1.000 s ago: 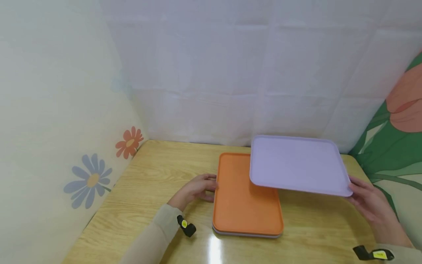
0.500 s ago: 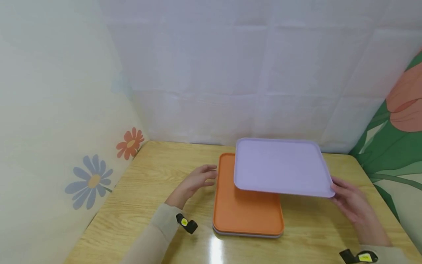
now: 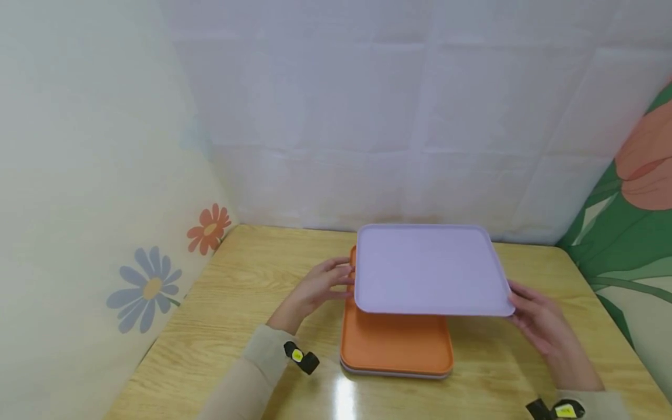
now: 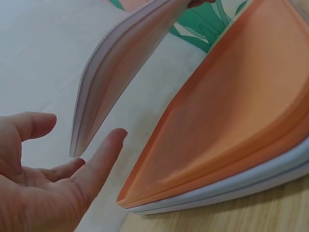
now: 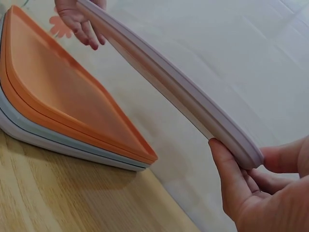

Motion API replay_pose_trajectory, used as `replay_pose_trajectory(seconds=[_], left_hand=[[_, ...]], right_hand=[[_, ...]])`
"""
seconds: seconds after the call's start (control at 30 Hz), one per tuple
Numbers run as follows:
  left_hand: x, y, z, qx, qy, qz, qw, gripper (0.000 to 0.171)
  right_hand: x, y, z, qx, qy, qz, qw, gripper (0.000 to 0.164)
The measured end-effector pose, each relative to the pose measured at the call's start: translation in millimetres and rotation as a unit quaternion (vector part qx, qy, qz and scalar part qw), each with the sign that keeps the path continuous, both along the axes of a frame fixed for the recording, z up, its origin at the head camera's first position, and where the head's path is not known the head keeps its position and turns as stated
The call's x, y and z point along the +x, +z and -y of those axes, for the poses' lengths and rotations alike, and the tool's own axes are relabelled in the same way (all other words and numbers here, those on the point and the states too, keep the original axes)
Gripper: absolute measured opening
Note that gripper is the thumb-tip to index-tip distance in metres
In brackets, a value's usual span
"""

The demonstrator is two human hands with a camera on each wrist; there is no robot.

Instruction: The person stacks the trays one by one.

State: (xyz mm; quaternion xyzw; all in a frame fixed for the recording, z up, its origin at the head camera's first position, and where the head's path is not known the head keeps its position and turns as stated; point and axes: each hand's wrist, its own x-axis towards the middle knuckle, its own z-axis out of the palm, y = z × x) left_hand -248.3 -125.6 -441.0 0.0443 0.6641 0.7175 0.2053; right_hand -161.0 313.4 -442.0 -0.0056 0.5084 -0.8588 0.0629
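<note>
A light purple tray (image 3: 430, 268) is held in the air by my right hand (image 3: 543, 321), which pinches its right edge near the front corner. In the right wrist view the thumb lies over the rim and the fingers (image 5: 229, 176) are underneath. Below it, an orange tray (image 3: 396, 347) tops a stack on the table, turned crosswise to the purple one. My left hand (image 3: 315, 286) reaches to the purple tray's left edge. The left wrist view shows its thumb and fingers (image 4: 101, 166) spread around that edge without gripping.
Pale trays (image 5: 72, 150) lie beneath the orange one, their edges lined up. The wooden table (image 3: 252, 262) meets a white cloth backdrop (image 3: 315, 116) behind. Flower-printed walls (image 3: 619, 251) stand at both sides.
The purple tray has moved left and slightly down with my right hand, now covering most of the orange tray's back half. My left hand has shifted from the stack's side up to the purple tray's edge.
</note>
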Motion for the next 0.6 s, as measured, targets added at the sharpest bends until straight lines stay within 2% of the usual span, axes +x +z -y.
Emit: replay_pose_trajectory(seconds=[0.1,0.3,0.6], left_hand=[[1.0,1.6,-3,-0.006,0.005,0.004,1.0000,0.052],[1.8,1.4,-1,-0.010,-0.006,0.000,0.9999,0.056],[5.7,-1.5,-1,0.007,-0.006,0.002,1.0000,0.063]], right_hand=[[0.5,-0.5,4,0.018,0.002,0.002,1.000,0.038],[-0.3,-2.7,8,0.053,-0.001,0.005,0.999,0.038],[-2.9,-3.9,13,0.086,0.000,0.022,0.996,0.035]])
